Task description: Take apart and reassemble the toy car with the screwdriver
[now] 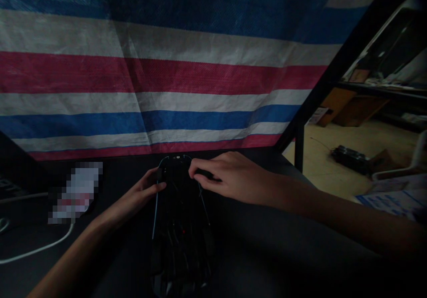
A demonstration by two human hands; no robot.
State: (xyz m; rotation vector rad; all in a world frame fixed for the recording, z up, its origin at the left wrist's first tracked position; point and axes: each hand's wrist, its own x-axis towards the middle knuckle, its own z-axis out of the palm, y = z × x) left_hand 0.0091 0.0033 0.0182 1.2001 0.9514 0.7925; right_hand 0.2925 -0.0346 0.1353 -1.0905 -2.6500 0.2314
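Note:
A long black model car (182,209), mostly lost in the dark, lies on the black table. Thin light-blue lines run along its sides, and a small red spot shows toward its near end. My left hand (147,187) grips its far left corner, thumb on top and the other fingers partly hidden behind. At the far right corner, my right hand (220,173) is closed in a pinch, thumb and forefinger touching the car's edge. Whatever sits between those fingertips is too small and dark to make out.
Left of the car lies a phone-like flat thing (78,189), blurred out, with a white cable (43,249) attached. A striped woven plastic sheet (160,75) hangs behind the black table (260,231). At right, beyond a dark frame post (299,146), a black device (350,158) rests on the floor.

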